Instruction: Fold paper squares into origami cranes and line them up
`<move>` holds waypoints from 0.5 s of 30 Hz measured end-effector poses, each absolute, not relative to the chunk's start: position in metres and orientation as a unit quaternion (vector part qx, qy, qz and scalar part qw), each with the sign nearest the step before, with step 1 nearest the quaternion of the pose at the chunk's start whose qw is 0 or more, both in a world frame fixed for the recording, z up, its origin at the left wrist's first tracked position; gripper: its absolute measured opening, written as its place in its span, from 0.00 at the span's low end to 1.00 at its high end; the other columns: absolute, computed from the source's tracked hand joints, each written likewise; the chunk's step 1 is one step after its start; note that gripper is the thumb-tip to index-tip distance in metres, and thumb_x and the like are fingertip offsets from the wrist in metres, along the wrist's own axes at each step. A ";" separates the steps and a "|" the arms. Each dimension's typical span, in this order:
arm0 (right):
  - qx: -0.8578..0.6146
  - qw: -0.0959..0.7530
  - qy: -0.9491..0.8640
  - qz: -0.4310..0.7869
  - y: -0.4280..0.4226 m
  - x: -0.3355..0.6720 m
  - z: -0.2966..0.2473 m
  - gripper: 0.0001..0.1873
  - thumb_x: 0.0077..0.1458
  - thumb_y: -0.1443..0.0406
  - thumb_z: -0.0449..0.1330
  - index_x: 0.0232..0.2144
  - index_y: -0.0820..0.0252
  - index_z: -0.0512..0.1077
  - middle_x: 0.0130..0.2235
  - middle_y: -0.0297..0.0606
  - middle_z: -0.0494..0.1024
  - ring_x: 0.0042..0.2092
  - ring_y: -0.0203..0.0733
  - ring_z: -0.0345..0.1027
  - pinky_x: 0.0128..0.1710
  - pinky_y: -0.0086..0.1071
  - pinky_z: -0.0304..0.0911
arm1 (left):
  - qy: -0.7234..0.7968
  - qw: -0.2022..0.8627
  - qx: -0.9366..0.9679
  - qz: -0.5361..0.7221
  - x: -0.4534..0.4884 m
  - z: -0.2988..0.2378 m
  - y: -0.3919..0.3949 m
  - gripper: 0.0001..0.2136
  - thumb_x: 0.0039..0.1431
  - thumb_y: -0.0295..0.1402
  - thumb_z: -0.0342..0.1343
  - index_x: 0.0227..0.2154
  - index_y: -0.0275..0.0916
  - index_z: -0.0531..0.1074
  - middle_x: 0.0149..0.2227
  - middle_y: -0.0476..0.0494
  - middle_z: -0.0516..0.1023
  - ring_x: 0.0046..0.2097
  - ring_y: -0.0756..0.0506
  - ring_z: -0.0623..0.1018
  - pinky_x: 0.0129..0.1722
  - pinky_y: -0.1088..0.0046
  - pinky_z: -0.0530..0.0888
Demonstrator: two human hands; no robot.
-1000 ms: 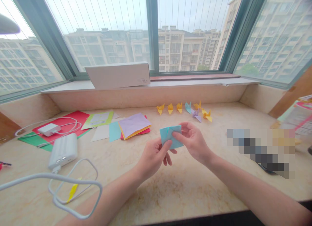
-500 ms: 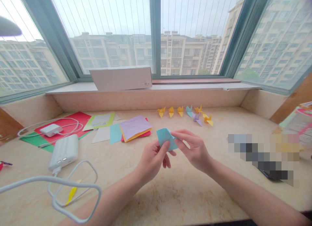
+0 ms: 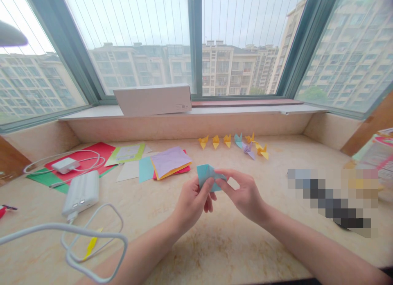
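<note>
A partly folded light blue paper is held just above the marble counter, in the middle of the view. My left hand pinches its lower left side between thumb and fingers. My right hand grips its right side, thumb and forefinger pressed on a fold. Behind them a row of several small folded paper cranes, yellow, blue and purple, stands on the counter.
A stack of coloured paper sheets lies left of centre, red and green sheets further left under a white charger. A white power bank with looping cable lies front left. A white box leans on the sill.
The blue paper has been squeezed into a narrower shape and lowered slightly. My right hand's fingers have closed further onto its right side.
</note>
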State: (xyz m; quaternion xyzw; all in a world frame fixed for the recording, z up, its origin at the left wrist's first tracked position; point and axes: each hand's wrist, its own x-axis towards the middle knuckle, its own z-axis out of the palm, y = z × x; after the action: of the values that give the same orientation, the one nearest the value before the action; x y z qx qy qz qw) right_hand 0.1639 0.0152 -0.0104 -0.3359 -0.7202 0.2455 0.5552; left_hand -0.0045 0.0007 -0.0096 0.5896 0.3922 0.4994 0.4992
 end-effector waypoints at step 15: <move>-0.319 0.475 -0.640 0.513 0.018 0.166 0.001 0.17 0.59 0.51 0.63 0.32 0.60 0.75 0.29 0.34 0.78 0.32 0.37 0.70 0.35 0.31 0.63 | 0.369 0.518 0.590 0.497 -0.010 0.001 0.001 0.19 0.62 0.49 0.56 0.26 0.37 0.68 0.16 0.55 0.66 0.15 0.55 0.64 0.14 0.81 0.59</move>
State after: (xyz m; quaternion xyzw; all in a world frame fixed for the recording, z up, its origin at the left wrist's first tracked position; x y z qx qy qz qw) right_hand 0.1657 0.0184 0.0012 -0.3190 -0.6400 0.5134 0.4745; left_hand -0.0095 0.0005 0.0012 0.5903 0.3693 0.4970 0.5179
